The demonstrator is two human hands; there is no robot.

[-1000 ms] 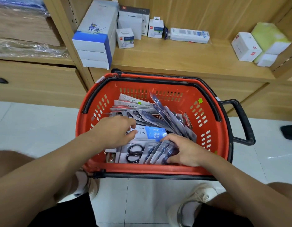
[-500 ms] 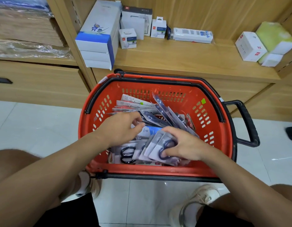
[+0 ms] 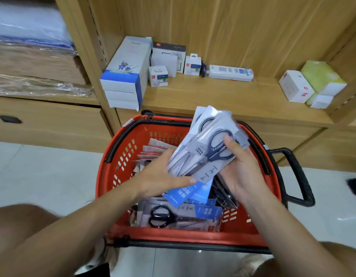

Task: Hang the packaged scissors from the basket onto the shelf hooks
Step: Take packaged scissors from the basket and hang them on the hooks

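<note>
A red shopping basket (image 3: 111, 176) stands on the floor before a wooden shelf. Above it I hold a fanned bundle of packaged scissors (image 3: 205, 144), grey cards with a blue lower end. My right hand (image 3: 241, 172) grips the bundle from the right, thumb on a dark scissor handle. My left hand (image 3: 163, 176) holds the bundle's lower left edge, thumb on top. More packaged scissors (image 3: 173, 215) lie in the basket, one with black handles face up near the front. No shelf hooks are in view.
The wooden shelf board (image 3: 223, 96) behind the basket carries stacked white-blue boxes (image 3: 125, 76), small white boxes (image 3: 159, 75), a long white pack (image 3: 231, 72), and white and green boxes (image 3: 313, 82) at right. A drawer (image 3: 47, 124) is at left. The basket's black handle (image 3: 299, 176) sticks out right.
Both hands have risen out of the basket with a bundle of scissor packs, which now stands tilted above it. The camera has tipped upward, showing more of the shelf.
</note>
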